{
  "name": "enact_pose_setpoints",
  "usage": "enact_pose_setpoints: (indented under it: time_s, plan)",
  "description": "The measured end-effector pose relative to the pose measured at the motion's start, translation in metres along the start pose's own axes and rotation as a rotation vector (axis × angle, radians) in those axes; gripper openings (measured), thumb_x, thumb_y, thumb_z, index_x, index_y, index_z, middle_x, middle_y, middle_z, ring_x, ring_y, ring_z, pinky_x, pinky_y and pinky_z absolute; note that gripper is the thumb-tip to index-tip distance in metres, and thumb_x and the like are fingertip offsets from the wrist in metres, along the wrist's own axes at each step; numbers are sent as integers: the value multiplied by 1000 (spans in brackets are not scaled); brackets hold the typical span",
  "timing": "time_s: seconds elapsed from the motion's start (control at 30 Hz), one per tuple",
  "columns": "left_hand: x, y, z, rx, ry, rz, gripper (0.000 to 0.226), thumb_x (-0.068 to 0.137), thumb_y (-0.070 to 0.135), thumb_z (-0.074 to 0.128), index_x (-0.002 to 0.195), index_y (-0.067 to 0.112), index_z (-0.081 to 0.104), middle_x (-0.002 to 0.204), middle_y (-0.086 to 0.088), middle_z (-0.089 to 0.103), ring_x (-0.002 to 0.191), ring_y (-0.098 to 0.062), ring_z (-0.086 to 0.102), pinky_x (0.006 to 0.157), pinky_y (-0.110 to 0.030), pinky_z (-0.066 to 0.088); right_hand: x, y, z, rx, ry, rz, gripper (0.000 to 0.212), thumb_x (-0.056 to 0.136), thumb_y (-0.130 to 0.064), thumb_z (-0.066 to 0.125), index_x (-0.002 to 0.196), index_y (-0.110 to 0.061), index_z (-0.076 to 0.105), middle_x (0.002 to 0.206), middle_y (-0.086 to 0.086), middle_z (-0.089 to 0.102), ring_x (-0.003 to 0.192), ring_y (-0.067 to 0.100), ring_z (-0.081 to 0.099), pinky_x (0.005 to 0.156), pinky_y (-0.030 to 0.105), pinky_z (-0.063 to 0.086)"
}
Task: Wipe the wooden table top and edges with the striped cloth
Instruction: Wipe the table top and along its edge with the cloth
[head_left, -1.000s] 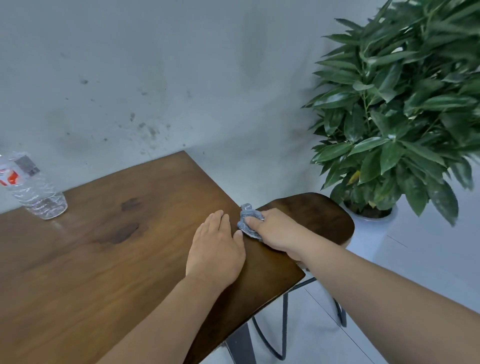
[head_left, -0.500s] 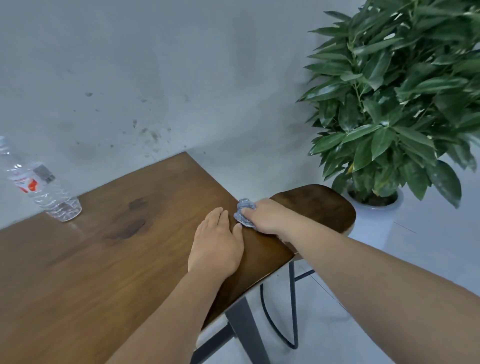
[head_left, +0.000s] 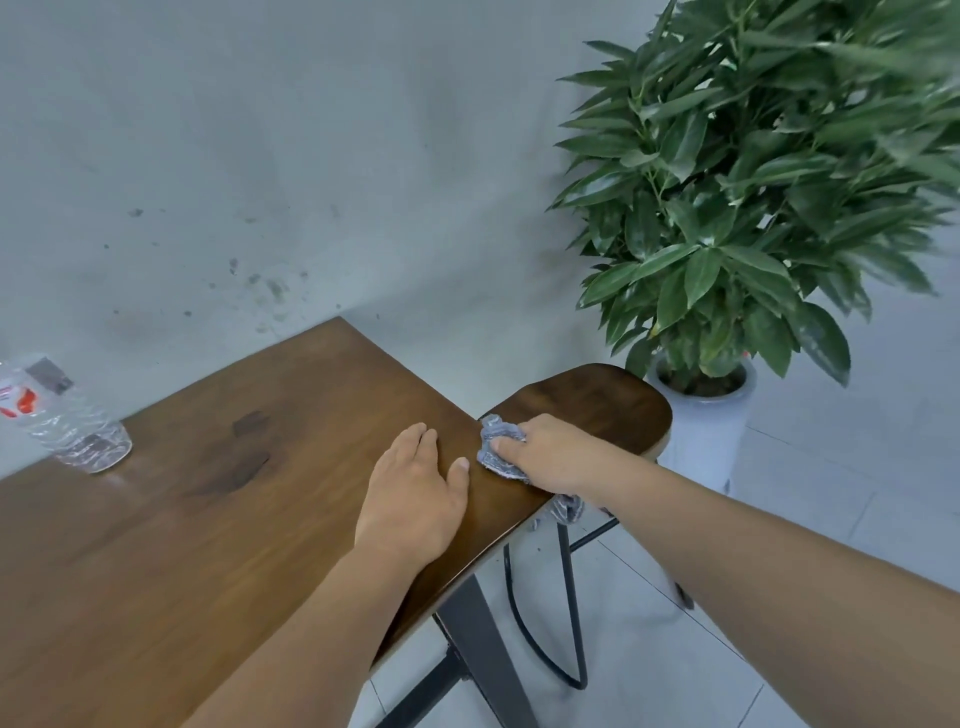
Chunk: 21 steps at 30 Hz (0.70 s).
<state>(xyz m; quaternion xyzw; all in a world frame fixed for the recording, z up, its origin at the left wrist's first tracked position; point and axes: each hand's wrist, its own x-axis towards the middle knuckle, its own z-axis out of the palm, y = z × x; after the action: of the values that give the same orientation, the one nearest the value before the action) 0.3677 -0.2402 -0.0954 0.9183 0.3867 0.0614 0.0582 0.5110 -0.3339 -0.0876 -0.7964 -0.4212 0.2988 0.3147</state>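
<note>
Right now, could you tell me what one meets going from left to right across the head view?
Water bottle → left hand → striped cloth → right hand → potted plant.

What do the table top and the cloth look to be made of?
Table top: wood, by its grain and dark knots, with a smooth, slightly glossy finish. Cloth: soft grey-blue woven fabric, bunched in folds under the right hand; the fibre cannot be told.
</note>
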Motion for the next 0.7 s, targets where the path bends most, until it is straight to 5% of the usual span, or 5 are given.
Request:
enact_pose_setpoints:
  time_s: [0.1, 0.23, 0.37, 0.47, 0.7]
  plan:
    - [4, -2, 1, 11, -11, 44, 65, 100, 49, 23, 152, 10, 18, 160, -3, 13, 147, -15, 9, 120, -31, 7, 18, -11, 5, -34, 26, 41, 46, 100, -46, 42, 122, -10, 62, 97, 3, 60, 83, 13, 55, 68, 26, 39]
    - [9, -8, -1, 30, -37, 117, 68, 99, 53, 21, 152, 10, 15, 160, -4, 12, 147, -16, 8, 120, -31, 7, 31, -22, 8, -81, 34, 81, 49, 99, -49, 43, 125, -11, 61, 113, 9, 63, 97, 19, 57, 78, 28, 41]
    - [8, -22, -6, 24, -86, 209, 72, 96, 59, 20, 153, 16, 12, 161, 0, 8, 148, -14, 6, 121, -33, 9, 24, -17, 8, -43, 52, 110, 49, 96, -55, 47, 114, -13, 65, 102, 4, 64, 97, 19, 60, 86, 33, 45]
    - [5, -39, -10, 4, -108, 301, 73, 95, 60, 20, 154, 18, 11, 161, 3, 6, 147, -12, 5, 121, -32, 9, 3, -9, 8, -23, 71, 110, 39, 97, -51, 48, 104, -17, 67, 90, -1, 63, 86, 15, 60, 77, 28, 44]
    - [2, -52, -10, -42, -95, 418, 70, 95, 61, 20, 154, 23, 9, 161, 7, 5, 147, -11, 4, 121, -33, 11, -33, 4, 16, 103, 189, 145, 41, 94, -52, 52, 103, -17, 73, 102, 15, 71, 97, 32, 67, 94, 44, 50]
